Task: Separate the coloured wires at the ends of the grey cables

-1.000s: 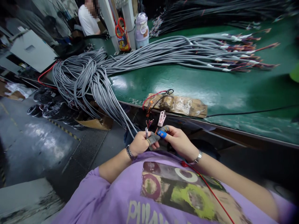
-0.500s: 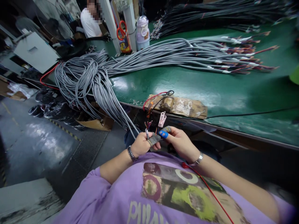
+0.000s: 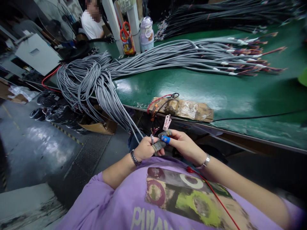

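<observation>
My left hand [image 3: 146,147] is closed round the end of a grey cable [image 3: 152,139], whose thin coloured wires [image 3: 154,130] fan out above the thumb. Grey wrapping covers some of its fingers. My right hand [image 3: 178,140], with a blue cover on the thumb and grey wrapping on a finger, is pinched close against the left fingertips. What lies between the right fingertips is too small and hidden to make out. Just above the hands a pale pink clip [image 3: 167,123] hangs at the table edge.
A bundle of grey cables [image 3: 155,60] runs across the green table [image 3: 227,92] and droops over its edge. A worn wooden board [image 3: 192,110] with red and black leads lies at the front edge. Behind are a bottle [image 3: 146,35], orange-handled scissors [image 3: 125,30], black cables [image 3: 216,19] and a person [image 3: 91,24].
My right hand has moved slightly left, closer to the left fingers. An orange wire that stood between the hands is no longer visible. The cable end in my left hand has barely shifted.
</observation>
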`<state>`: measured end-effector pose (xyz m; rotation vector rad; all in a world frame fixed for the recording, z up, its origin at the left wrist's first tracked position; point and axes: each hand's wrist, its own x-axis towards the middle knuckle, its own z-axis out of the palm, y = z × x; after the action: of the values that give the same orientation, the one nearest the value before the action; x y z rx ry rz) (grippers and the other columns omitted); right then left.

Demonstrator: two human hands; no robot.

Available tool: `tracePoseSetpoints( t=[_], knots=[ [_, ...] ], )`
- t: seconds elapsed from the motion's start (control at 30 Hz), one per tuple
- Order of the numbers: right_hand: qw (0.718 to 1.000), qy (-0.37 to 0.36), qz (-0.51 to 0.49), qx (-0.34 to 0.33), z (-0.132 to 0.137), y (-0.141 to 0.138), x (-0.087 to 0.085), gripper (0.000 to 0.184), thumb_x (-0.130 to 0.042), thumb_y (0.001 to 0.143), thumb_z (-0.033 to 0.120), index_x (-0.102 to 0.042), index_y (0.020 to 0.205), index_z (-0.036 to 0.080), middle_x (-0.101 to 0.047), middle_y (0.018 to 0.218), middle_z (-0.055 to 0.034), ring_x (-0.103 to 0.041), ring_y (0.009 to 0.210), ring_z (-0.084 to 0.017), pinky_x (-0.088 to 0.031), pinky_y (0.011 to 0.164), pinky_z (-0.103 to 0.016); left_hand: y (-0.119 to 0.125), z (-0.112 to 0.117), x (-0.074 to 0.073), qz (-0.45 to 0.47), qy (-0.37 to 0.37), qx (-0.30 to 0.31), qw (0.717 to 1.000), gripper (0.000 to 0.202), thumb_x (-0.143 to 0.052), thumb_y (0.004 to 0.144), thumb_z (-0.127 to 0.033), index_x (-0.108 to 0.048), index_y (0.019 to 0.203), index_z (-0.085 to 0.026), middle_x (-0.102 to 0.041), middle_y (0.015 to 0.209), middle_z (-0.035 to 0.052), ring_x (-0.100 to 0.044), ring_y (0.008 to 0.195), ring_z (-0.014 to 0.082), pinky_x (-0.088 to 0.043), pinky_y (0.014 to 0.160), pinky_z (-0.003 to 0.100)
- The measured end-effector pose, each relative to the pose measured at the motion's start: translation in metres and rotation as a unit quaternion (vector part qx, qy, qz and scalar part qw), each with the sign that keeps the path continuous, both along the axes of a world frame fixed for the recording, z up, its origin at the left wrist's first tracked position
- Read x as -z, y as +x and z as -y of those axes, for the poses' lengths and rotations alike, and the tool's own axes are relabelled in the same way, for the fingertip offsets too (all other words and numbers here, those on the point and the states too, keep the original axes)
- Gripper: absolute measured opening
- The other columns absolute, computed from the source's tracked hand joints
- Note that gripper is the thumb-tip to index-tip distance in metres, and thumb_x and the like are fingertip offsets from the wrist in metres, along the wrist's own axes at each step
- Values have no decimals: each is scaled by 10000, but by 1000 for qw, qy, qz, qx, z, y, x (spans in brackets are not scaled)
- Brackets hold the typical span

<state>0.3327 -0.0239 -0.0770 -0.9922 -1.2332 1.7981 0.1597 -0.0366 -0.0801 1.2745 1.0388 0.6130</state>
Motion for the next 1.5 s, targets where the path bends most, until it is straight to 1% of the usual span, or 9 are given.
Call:
tracePoseSetpoints(
  t=[0.17, 0.3, 0.67, 0.93, 1.03, 1.17, 1.3, 1.4, 1.5],
  knots=[
    [998, 26, 41, 35, 1, -1, 9, 357, -742, 701, 526, -609, 712, 195, -644, 637, -14, -554, 603, -156, -465, 596, -280, 1, 2, -1, -9, 14, -13, 1000, 564, -633, 746, -659, -640, 616, -109, -628, 563, 54, -577, 506, 112, -463, 526, 216],
    [996, 30, 52, 70, 2, 0, 12, 352, -744, 708, 512, -617, 745, 185, -638, 668, -6, -540, 607, -137, -451, 594, -262, 3, 3, 0, -14, 31, -35, 999, 568, -586, 794, -650, -641, 637, -107, -634, 582, 57, -580, 515, 108, -455, 525, 210],
    [999, 28, 15, 11, 1, -2, 1, 343, -705, 749, 538, -596, 716, 214, -618, 596, -8, -583, 606, -175, -467, 603, -295, 3, 1, -5, -17, 8, -7, 1000, 564, -636, 746, -654, -646, 611, -106, -625, 557, 56, -578, 511, 114, -466, 530, 218],
    [995, 25, 58, 81, 1, -2, 14, 374, -742, 699, 536, -617, 750, 187, -622, 685, -7, -522, 624, -143, -432, 621, -278, 6, 3, -3, -15, 27, -42, 999, 571, -589, 784, -658, -630, 616, -114, -618, 561, 51, -575, 517, 109, -457, 531, 212],
    [998, -17, 11, 61, 1, 3, 16, 382, -752, 694, 536, -623, 744, 181, -611, 685, -3, -513, 612, -131, -430, 616, -272, 3, 4, -2, 3, 24, -30, 999, 558, -614, 770, -650, -624, 612, -115, -622, 568, 49, -571, 516, 105, -465, 539, 214],
    [985, -123, -103, 65, -8, 12, 22, 465, -748, 663, 616, -633, 744, 173, -612, 702, -22, -497, 573, -117, -442, 570, -266, -3, 5, -8, 39, 4, -16, 999, 530, -639, 767, -625, -628, 636, -111, -640, 587, 56, -576, 518, 105, -469, 545, 218],
    [972, -189, -129, 52, -24, 13, 16, 504, -693, 680, 676, -627, 775, 185, -628, 748, -43, -485, 547, -115, -448, 530, -266, -3, 3, -16, 60, -19, 3, 998, 524, -658, 753, -622, -625, 665, -107, -651, 604, 61, -575, 517, 106, -469, 549, 224],
    [984, -134, -114, 11, -30, 7, 8, 490, -660, 713, 671, -606, 775, 188, -596, 700, -24, -464, 533, -117, -421, 515, -265, 2, -1, -19, 67, -39, 4, 997, 543, -673, 723, -641, -614, 655, -106, -639, 585, 57, -562, 494, 104, -460, 533, 230],
    [997, -16, -43, 67, -31, 3, 4, 482, -702, 692, 651, -593, 715, 182, -546, 621, 4, -436, 521, -109, -380, 511, -253, 6, -4, -18, 78, -50, -7, 996, 540, -695, 700, -638, -618, 671, -104, -635, 580, 53, -558, 486, 104, -452, 524, 229]
  ],
)
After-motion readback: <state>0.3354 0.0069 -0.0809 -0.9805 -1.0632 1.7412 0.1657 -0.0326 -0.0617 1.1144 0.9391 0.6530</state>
